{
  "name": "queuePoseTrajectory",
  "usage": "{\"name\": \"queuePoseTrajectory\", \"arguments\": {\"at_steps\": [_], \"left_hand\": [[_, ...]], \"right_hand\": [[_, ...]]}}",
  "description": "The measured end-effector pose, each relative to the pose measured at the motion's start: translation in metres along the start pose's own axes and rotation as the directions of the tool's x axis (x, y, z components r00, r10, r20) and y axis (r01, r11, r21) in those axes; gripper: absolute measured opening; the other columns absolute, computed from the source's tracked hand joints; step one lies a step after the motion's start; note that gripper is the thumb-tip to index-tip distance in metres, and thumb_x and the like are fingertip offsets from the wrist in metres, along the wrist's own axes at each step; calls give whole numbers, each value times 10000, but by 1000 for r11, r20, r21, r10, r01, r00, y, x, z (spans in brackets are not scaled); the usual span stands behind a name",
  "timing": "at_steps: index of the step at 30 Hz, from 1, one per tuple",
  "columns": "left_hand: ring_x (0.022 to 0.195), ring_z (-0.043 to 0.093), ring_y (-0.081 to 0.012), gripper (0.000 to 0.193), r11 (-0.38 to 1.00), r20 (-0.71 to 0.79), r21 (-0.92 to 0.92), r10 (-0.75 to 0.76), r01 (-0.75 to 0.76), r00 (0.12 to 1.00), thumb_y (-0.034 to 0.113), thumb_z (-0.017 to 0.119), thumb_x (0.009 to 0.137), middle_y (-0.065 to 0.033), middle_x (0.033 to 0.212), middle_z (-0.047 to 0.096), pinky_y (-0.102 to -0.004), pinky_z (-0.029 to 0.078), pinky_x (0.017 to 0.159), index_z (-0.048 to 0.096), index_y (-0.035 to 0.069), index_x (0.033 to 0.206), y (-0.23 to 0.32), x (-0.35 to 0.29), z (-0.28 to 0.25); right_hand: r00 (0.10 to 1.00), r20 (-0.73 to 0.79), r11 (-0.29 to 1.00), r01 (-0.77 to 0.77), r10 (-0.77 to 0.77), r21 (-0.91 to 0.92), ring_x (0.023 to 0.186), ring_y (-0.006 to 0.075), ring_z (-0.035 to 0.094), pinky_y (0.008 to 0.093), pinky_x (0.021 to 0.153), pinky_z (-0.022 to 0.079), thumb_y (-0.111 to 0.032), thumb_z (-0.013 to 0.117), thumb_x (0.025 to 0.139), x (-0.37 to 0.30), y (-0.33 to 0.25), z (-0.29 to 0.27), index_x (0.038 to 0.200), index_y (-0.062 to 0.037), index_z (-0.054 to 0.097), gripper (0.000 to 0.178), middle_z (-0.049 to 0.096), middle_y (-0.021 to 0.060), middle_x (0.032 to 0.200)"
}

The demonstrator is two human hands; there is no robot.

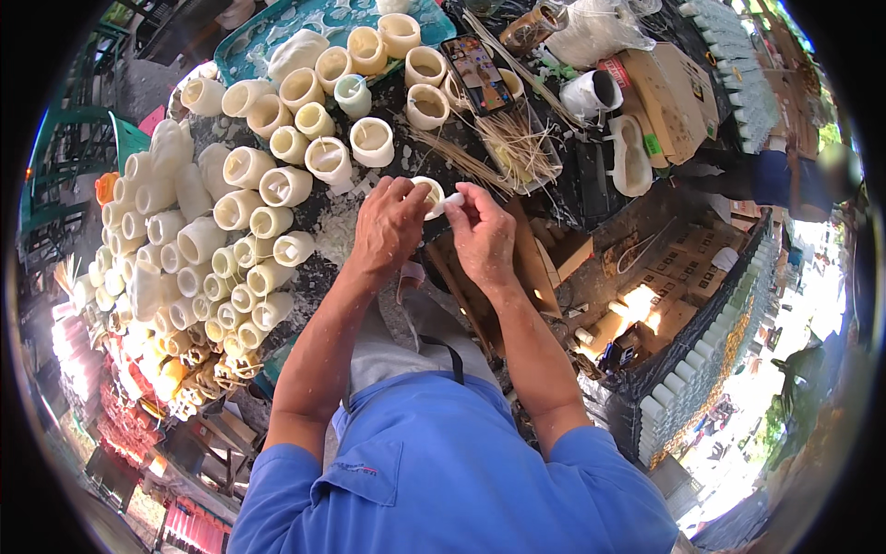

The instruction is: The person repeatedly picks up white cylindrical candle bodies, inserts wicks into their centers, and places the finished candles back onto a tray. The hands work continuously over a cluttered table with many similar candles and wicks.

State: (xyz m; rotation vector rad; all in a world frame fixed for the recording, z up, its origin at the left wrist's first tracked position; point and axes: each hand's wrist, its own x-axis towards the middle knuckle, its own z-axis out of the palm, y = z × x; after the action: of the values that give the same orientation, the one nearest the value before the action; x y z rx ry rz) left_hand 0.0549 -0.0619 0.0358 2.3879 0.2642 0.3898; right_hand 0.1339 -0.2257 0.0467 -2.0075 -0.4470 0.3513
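My left hand is closed on the rim of a round cream wax cup at the table's near edge. Just right of it, my right hand pinches a small white piece between thumb and fingers, beside the cup's opening. Exactly what that piece is cannot be made out. Close ahead of my hands stand more wax cups, one of them whitish with a thin wick-like strand. A loose bundle of thin pale sticks lies beyond my right hand.
Many wax cups crowd the left of the dark table. A teal tray lies at the back, with a phone propped among cups. Right of it are a white mug and cardboard box; open cartons stand below my right hand.
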Motion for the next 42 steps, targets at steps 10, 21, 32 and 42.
{"name": "queuePoseTrajectory", "arguments": {"at_steps": [10,21,32,42], "left_hand": [[988,664,-338,110,994,9,-93,-63,63,998,92,742,943,-110,1008,751,-474,555,902,792,43,1027,-19,5,8],[1006,692,-359,142,977,-26,-183,-114,107,993,87,729,973,-123,1040,760,-476,573,908,789,36,1091,-20,2,10],[1152,712,-376,763,872,277,-143,-418,467,865,49,796,896,-191,1498,588,-468,586,1018,514,88,1604,-35,-36,13],[1306,643,-488,857,856,333,-220,-384,467,861,68,865,832,-285,1407,632,-517,544,1113,475,40,1594,-33,-19,31]], "right_hand": [[973,-29,927,210,-230,-309,868,337,713,451,748,580,-96,846,930,8,11,22,984,-6,800,114,700,131,969],[998,22,949,69,-66,-306,755,252,731,373,696,591,-69,871,865,29,25,21,992,-17,826,144,744,127,1011],[925,373,981,3,70,-192,1061,333,745,435,966,614,-38,914,765,20,60,-4,1544,-35,563,855,656,198,1435],[926,378,979,100,-27,-175,1227,432,725,495,1036,592,-166,1006,748,30,61,27,1411,-3,647,772,754,221,1323]]}}
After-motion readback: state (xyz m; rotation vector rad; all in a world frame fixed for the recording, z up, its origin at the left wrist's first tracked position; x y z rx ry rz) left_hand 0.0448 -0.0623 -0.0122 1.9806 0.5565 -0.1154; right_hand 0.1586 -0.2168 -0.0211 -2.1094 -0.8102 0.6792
